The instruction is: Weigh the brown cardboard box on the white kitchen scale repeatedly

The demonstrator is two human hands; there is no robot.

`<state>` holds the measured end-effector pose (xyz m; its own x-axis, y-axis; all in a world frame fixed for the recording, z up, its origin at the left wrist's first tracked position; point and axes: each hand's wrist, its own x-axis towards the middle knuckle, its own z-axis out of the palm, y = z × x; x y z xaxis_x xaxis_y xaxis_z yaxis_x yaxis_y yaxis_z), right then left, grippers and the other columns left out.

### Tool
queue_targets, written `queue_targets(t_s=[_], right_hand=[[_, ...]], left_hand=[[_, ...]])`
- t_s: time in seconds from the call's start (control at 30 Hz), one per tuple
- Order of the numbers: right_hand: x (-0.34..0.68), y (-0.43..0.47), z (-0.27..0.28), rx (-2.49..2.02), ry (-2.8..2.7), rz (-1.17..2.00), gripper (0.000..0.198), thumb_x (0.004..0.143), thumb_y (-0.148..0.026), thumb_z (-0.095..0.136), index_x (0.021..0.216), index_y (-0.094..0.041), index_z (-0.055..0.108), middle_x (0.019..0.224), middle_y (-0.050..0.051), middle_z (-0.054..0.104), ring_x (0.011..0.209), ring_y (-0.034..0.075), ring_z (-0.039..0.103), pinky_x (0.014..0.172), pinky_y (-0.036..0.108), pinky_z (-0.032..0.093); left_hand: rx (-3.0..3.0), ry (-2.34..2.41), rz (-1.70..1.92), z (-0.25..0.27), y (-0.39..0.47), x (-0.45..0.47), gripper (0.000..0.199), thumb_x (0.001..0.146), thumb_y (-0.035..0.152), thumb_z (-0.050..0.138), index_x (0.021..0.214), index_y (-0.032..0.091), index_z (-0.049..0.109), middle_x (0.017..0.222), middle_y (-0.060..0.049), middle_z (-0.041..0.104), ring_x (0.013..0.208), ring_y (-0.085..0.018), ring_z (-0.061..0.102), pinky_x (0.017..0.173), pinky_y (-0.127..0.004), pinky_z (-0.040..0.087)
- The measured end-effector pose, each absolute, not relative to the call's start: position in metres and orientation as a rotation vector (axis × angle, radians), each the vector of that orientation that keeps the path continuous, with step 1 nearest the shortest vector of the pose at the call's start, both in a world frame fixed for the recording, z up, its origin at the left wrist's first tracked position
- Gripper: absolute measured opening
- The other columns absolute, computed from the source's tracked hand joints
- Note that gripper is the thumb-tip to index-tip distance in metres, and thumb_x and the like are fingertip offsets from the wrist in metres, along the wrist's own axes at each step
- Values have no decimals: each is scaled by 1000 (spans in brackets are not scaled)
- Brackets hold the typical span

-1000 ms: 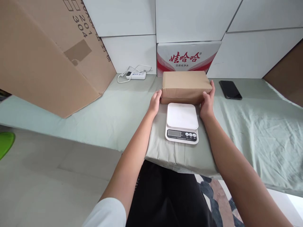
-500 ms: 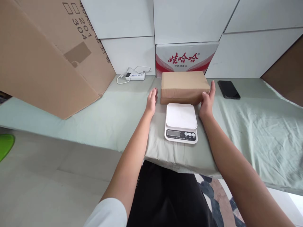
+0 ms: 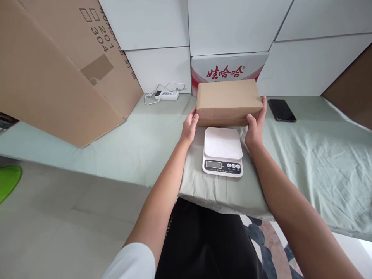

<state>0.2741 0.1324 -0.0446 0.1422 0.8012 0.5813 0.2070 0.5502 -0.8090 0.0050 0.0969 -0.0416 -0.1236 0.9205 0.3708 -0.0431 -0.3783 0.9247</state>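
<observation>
White sleeve [image 3: 132,260] at its near end, the left arm [image 3: 162,190] stretches far and slants right, while the right arm [image 3: 287,197] slants left. Both hands are clamped on a brown box [image 3: 228,95]: the left hand [image 3: 190,126] at its left end, the right hand [image 3: 255,126] at its right end, thumb against the near face. The box sits between them, just beyond the white scale [image 3: 223,143]; whether it touches the worktop [image 3: 145,143], I cannot tell.
</observation>
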Motion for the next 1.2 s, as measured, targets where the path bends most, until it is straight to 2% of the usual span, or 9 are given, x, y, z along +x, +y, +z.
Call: queue_targets(t_s=[0.13,0.23,0.3,0.43,0.6,0.8,1.2], right_hand=[[273,97,-15,-845,-1387,461,99,92,-77,63,178,-38,34,186,4,37,179,40,28,150,67,22],[280,56,-5,-792,-1401,451,93,93,-72,71,175,-39,41,188,3,35,180,43,22,152,68,18],[287,28,-9,-820,-1422,460,92,92,-72,73,174,-43,41,188,0,34,181,44,21,151,69,20],[298,-7,-33,-920,-1404,468,95,91,-71,73,175,-40,40,187,3,37,179,44,25,150,72,20],[300,-7,-49,-963,-1373,441,88,95,-67,69,174,-42,39,186,1,38,177,38,32,150,69,15],[300,-5,-48,-953,-1365,439,80,95,-63,69,169,-41,46,177,5,46,170,40,40,147,73,18],[301,-3,-47,-948,-1364,455,78,96,-63,69,168,-40,47,175,6,49,169,40,42,145,73,23]], left_hand=[[1586,1039,1657,-24,72,0,99,88,96,63,157,26,68,165,-14,70,164,-40,57,138,-51,44],[1679,1055,1661,-20,37,-8,94,93,89,64,160,24,66,168,-14,68,164,-40,57,138,-50,45],[1696,1050,1641,-24,11,-12,87,97,84,64,161,25,66,169,-13,67,163,-39,59,138,-51,46],[1660,1032,1542,-38,-25,-12,84,97,83,64,159,26,67,169,-12,68,162,-39,60,138,-53,49],[1591,1069,1533,-45,-29,-8,86,95,86,64,155,25,71,164,-14,72,158,-40,64,136,-57,50],[1584,1047,1558,-45,-26,-9,81,100,83,60,153,23,71,164,-15,72,157,-38,66,136,-56,51],[1593,1048,1583,-47,-24,-12,79,101,82,59,152,22,72,162,-16,73,157,-37,66,134,-53,52]])
